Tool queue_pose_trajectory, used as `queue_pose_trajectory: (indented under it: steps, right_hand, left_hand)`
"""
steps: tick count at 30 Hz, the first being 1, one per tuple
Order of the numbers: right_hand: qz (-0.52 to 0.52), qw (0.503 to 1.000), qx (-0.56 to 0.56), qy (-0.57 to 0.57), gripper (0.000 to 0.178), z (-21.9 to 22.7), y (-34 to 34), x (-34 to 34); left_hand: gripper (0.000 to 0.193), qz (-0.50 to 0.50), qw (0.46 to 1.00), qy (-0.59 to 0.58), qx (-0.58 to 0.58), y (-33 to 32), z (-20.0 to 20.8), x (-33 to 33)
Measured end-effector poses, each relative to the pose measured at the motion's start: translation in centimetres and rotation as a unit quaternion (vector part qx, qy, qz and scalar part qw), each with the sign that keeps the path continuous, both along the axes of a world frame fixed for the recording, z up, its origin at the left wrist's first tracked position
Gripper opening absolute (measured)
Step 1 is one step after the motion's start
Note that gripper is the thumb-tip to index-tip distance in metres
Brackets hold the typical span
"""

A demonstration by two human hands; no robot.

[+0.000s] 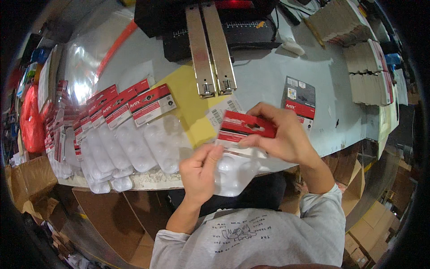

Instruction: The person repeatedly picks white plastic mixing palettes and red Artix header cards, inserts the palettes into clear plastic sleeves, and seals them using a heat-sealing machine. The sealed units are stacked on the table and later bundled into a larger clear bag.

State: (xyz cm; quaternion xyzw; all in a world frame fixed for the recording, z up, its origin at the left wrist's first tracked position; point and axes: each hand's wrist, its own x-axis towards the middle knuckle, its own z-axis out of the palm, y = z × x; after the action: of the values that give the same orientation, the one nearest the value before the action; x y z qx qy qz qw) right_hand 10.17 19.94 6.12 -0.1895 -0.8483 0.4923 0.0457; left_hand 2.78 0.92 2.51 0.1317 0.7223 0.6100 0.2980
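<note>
Over the table's front edge, my left hand (pixel 199 172) grips the side of a white plastic tray with round wells (pixel 233 177), thumb on top. My right hand (pixel 284 132) pinches a red and white header card (pixel 237 123) between thumb and fingers at the tray's upper end. The card has a hang hole and is folded; whether it is fastened to the tray I cannot tell. To the left lie several overlapping white trays (pixel 165 143) with red header cards. Right of my hands rests a stack of flat red and grey cards (pixel 300 96).
Ahead stands a black machine with two metal arms (pixel 210 49) reaching toward me. Beneath them lies a yellow sheet (pixel 188 89). Bundled card stacks (pixel 369 74) are at the right. A red plastic bag (pixel 32 119) hangs at the left. Cardboard boxes (pixel 107 219) stand below the table.
</note>
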Motion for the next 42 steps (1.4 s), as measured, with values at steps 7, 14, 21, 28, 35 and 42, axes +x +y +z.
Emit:
queue_pose_trajectory:
  steps: [7,14,21,28,35,42]
  right_hand:
    - [-0.038,0.940,-0.310,-0.140,0.027,-1.5,0.5,2.7]
    - [-0.048,0.912,-0.399,-0.086,0.018,-2.2,-1.5,3.1]
    - [-0.214,0.868,-0.445,0.056,0.014,-5.4,-1.7,-2.2]
    - [-0.237,0.861,-0.443,0.081,0.015,-6.6,-1.5,-2.9]
    - [-0.148,0.948,-0.264,0.098,0.043,-4.9,2.6,3.2]
    - [-0.392,0.910,-0.098,0.096,0.030,-2.3,3.6,21.1]
  left_hand:
    - [0.023,0.098,0.993,-0.022,0.055,0.2,-1.3,-0.9]
    - [0.024,0.088,0.996,-0.001,0.018,-0.9,-0.7,-0.6]
    - [0.027,0.094,0.988,0.113,-0.056,3.1,-2.6,-4.5]
    - [0.026,0.102,0.991,0.083,0.006,4.1,-4.4,-5.3]
    - [0.027,0.159,0.979,0.095,-0.084,-1.0,-1.2,-5.9]
    - [0.064,0.070,0.732,0.588,-0.337,-5.7,-3.4,-7.9]
